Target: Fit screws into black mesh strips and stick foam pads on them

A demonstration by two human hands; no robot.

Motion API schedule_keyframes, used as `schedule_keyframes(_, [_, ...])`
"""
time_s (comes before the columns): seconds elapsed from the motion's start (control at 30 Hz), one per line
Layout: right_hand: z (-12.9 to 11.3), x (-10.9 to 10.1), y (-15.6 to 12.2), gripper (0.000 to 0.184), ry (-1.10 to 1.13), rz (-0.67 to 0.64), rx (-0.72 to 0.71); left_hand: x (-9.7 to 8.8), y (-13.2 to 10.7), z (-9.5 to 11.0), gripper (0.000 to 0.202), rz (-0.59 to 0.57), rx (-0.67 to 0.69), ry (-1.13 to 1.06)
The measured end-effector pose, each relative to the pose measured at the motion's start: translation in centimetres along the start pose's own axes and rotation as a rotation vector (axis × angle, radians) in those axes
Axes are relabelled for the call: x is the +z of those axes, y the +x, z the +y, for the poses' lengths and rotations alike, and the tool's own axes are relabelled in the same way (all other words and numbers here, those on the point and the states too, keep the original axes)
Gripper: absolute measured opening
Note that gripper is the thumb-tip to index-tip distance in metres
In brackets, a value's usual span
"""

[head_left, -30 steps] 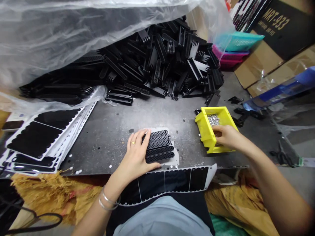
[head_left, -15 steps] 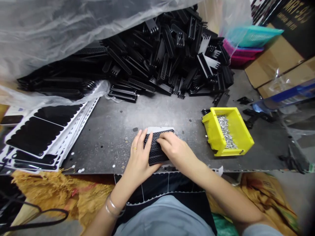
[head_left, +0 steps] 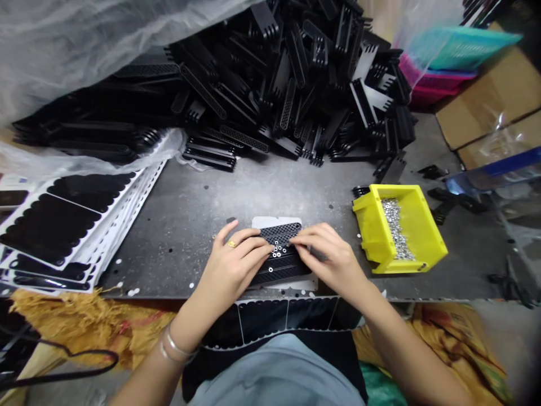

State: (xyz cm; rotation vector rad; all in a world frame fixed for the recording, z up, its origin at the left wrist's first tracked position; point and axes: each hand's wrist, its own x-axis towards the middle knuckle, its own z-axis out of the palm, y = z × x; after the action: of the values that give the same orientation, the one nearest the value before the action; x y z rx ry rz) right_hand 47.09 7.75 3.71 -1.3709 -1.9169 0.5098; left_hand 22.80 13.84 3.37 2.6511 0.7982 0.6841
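Observation:
Black textured strips (head_left: 279, 274) lie side by side on a white card (head_left: 276, 220) near the bench's front edge. Several small silver nuts (head_left: 276, 252) are scattered on top of them. My left hand (head_left: 236, 259), with a ring, rests over the strips' left end; its fingers are apart and some fingertips touch the strips beside the nuts. From the right, my right hand (head_left: 333, 256) reaches over the strips with thumb and fingertips pinched together just right of the nuts. Whatever is in that pinch is too small to make out.
A yellow bin (head_left: 426, 225) of small silver nuts stands to the right. Black comb-ended parts (head_left: 287, 107) are heaped at the back, partly under clear plastic (head_left: 105, 45). Printed black-and-white sheets (head_left: 80, 208) are stacked on the left. Cardboard boxes (head_left: 486, 96) sit back right.
My left hand has shifted left and spread its fingers; my right hand has moved slightly right. Loose nuts now show on the strips. The camera view has shifted a little.

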Motion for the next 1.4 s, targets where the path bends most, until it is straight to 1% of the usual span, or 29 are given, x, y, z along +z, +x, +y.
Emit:
schedule_keyframes(0.13, [0.1, -0.5, 1.0, 0.012, -0.186, -0.129, -0.025, 0.0, 1.3, -0.4, 0.018, -0.028, 0.058, 0.039])
schedule_keyframes(0.2, [0.3, -0.5, 1.3, 0.012, -0.237, -0.155, -0.055, 0.0, 1.4, -0.4, 0.016, -0.027, 0.068, 0.047])
schedule_keyframes(0.23, [0.5, -0.5, 1.4, 0.013, -0.261, -0.137, -0.061, 0.0, 1.4, -0.4, 0.015, -0.026, 0.076, 0.049])
schedule_keyframes(0.3, [1.2, -0.7, 1.6, 0.013, -0.330, -0.057, -0.060, -0.3, 1.1, -0.6, 0.015, -0.008, 0.087, 0.063])
schedule_keyframes(0.37, [2.1, -0.9, 1.6, 0.014, -0.405, 0.012, -0.071, -0.7, 0.7, -1.1, 0.015, 0.045, 0.064, 0.107])
schedule_keyframes(0.4, [2.5, -1.1, 1.5, 0.014, -0.425, 0.016, -0.085, -0.9, 0.4, -1.4, 0.014, 0.075, 0.040, 0.137])
schedule_keyframes(0.47, [3.2, -1.3, 1.2, 0.016, -0.411, -0.026, -0.117, -1.4, -0.2, -2.1, 0.015, 0.108, -0.009, 0.179])
schedule_keyframes(0.53, [3.5, -1.6, 0.8, 0.020, -0.365, -0.070, -0.131, -1.7, -0.7, -2.7, 0.017, 0.100, -0.037, 0.177])
schedule_keyframes(0.63, [3.6, -1.7, 0.4, 0.026, -0.313, -0.080, -0.139, -1.9, -1.0, -2.9, 0.018, 0.078, -0.048, 0.157])
schedule_keyframes(0.73, [3.4, -1.6, 0.2, 0.026, -0.302, -0.078, -0.140, -1.8, -0.8, -2.9, 0.016, 0.074, -0.032, 0.168])
schedule_keyframes(0.83, [3.1, -1.4, 0.1, 0.026, -0.386, -0.073, -0.146, -1.5, -0.8, -2.8, 0.015, 0.076, -0.025, 0.185])
schedule_keyframes(0.93, [2.7, -1.2, -0.1, 0.028, -0.470, -0.068, -0.142, -0.9, -1.1, -2.7, 0.016, 0.123, -0.050, 0.183])
schedule_keyframes(1.0, [2.5, -1.2, -0.2, 0.028, -0.465, -0.076, -0.121, -0.3, -1.5, -2.7, 0.018, 0.167, -0.046, 0.170])
schedule_keyframes(1.07, [2.4, -1.3, -0.2, 0.027, -0.440, -0.085, -0.096, 0.3, -2.1, -2.8, 0.020, 0.188, -0.017, 0.152])
schedule_keyframes(1.13, [2.4, -1.7, -0.2, 0.027, -0.438, -0.102, -0.087, 0.5, -2.6, -3.0, 0.024, 0.180, 0.007, 0.139])
schedule_keyframes(1.23, [2.9, -2.7, 0.2, 0.029, -0.459, -0.180, -0.122, 0.3, -2.8, -3.1, 0.025, 0.149, -0.002, 0.121])
schedule_keyframes(1.33, [3.7, -3.7, 0.8, 0.028, -0.459, -0.261, -0.170, 0.0, -1.7, -2.8, 0.022, 0.113, -0.029, 0.074])
schedule_keyframes(1.4, [4.0, -4.0, 1.1, 0.027, -0.446, -0.286, -0.204, 0.0, -0.4, -2.2, 0.025, 0.035, 0.031, 0.004])
